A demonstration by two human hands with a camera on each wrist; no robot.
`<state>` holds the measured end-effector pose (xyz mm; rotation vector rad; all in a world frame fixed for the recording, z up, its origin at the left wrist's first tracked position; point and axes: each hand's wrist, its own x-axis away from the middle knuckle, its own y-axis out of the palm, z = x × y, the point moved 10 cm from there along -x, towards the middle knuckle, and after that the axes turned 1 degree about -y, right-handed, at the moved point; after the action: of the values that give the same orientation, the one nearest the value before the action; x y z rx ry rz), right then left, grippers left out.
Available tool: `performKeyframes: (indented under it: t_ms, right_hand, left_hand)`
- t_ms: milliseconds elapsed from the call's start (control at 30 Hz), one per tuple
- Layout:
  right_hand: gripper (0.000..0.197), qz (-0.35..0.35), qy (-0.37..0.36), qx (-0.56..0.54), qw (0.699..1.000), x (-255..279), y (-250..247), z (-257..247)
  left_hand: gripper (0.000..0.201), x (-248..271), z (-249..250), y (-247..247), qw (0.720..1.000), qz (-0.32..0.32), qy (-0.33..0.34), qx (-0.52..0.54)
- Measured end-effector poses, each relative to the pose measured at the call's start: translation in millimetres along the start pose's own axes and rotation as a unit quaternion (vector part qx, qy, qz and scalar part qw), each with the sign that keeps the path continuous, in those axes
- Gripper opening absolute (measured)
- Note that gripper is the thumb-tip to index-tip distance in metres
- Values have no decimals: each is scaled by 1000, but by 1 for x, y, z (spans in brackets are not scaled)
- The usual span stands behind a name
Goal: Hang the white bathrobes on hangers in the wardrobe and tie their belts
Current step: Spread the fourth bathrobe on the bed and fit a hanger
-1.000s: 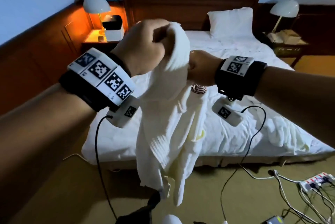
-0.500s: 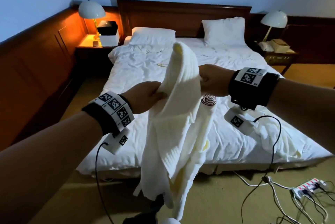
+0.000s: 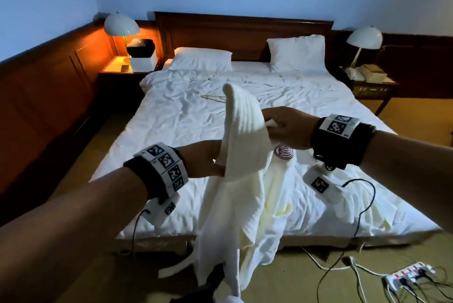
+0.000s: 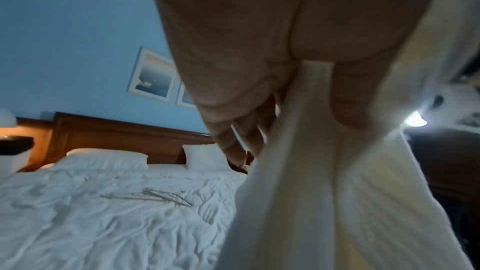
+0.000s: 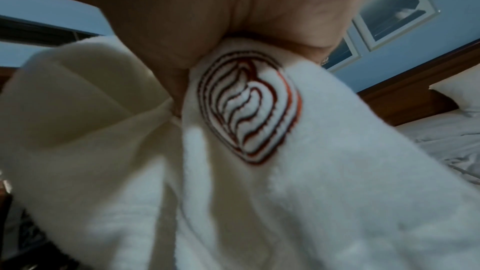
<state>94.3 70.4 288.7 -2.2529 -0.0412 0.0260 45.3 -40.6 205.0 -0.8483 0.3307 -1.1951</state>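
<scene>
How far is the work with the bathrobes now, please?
Done: nothing; no wardrobe is in view. In hand: the left hand and right hand both grip one white bathrobe above the bed. Left: fit it on the hanger lying on the bed, hang it, tie its belt.

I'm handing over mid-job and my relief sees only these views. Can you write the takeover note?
Left hand: grips the bathrobe at its collar edge.
Right hand: grips the same bathrobe near its red embroidered logo.
The bathrobe hangs between both hands at the foot of the bed, its lower part down toward the floor. A hanger lies on the bed, out beyond the hands. More white cloth lies on the bed's right side; I cannot tell whether it is a second robe.
Done: robe lifted.
Left: put it on a hanger, hang it in the wardrobe (out of view), tie the belt.
</scene>
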Motion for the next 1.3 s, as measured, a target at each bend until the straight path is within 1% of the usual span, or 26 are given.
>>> performKeyframes:
  t_ms: [33,67,100,133,167,200,233,300,367,400,500,567,633,733,800,833,900,967,1000,1033,1100,1167,1200,1233,1267,1300]
  right_hand:
    - [21,8,-6,-10,1000,8,-9,5]
    - [21,18,-9,-12,1000,14,-16,9]
    - [25,30,-15,-1,999,21,-26,13]
    - [28,41,-18,15,999,28,-36,20]
    - [25,52,-17,37,998,33,-46,28]
    - [20,65,-5,59,996,38,-58,42]
    - [20,80,13,87,993,43,-69,55]
    - [30,90,56,154,982,54,-87,90]
    - [37,75,95,230,966,65,-92,123]
    - [36,75,110,249,959,70,-94,138]
    - [29,111,141,234,956,87,-102,167]
    - [28,146,166,196,955,96,-107,178]
    - [29,165,178,145,959,100,-106,184]
    - [26,175,149,85,969,100,-98,175]
    - [22,166,134,60,975,98,-91,168]
    - [21,156,134,48,977,97,-86,166]
    - [23,123,142,8,982,93,-74,166]
    - [20,89,153,-30,984,91,-60,165]
    - [20,76,158,-28,984,91,-53,164]
    - [22,69,159,-18,985,90,-48,162]
    - [18,84,148,-8,985,90,-46,159]
    - [8,122,144,10,982,92,-55,159]
    - [11,140,146,8,979,92,-58,161]
    - [16,155,148,-1,977,93,-61,164]
    - [19,165,148,-6,975,93,-61,163]
    - [20,173,146,-4,974,94,-61,160]
  left_hand:
    - [45,-8,9,4,999,43,-8,-23]
    - [54,-13,14,4,996,87,-7,-24]
    - [58,-17,18,2,993,121,-9,-5]
    - [57,-21,17,-2,987,156,-22,12]
    - [56,-21,13,-10,980,194,-45,20]
    - [55,-18,4,-18,969,235,-76,25]
    - [53,-10,-4,-27,956,274,-102,28]
    - [46,9,-13,-43,932,340,-128,14]
    - [40,25,-14,-57,917,382,-117,-14]
    - [37,32,-14,-65,907,404,-116,-34]
    - [45,52,-16,-83,878,450,-138,-84]
    - [38,56,-15,-86,876,453,-134,-100]
    - [31,51,-12,-81,885,436,-124,-104]
    - [46,46,-11,-72,895,420,-132,-73]
    - [53,46,-11,-69,891,431,-132,-51]
    - [53,47,-11,-68,891,434,-130,-32]
    - [47,48,-13,-67,892,433,-131,-4]
    - [34,47,-12,-66,894,429,-126,9]
    - [29,46,-11,-65,898,421,-126,8]
    - [31,45,-12,-63,901,409,-141,2]
    - [37,45,-19,-55,906,380,-186,-14]
    - [54,47,-23,-43,917,335,-214,-16]
    - [63,48,-26,-36,924,317,-215,-6]
    - [65,47,-25,-30,931,302,-206,8]
    - [59,46,-24,-26,935,299,-190,19]
    - [51,46,-21,-26,935,311,-171,28]
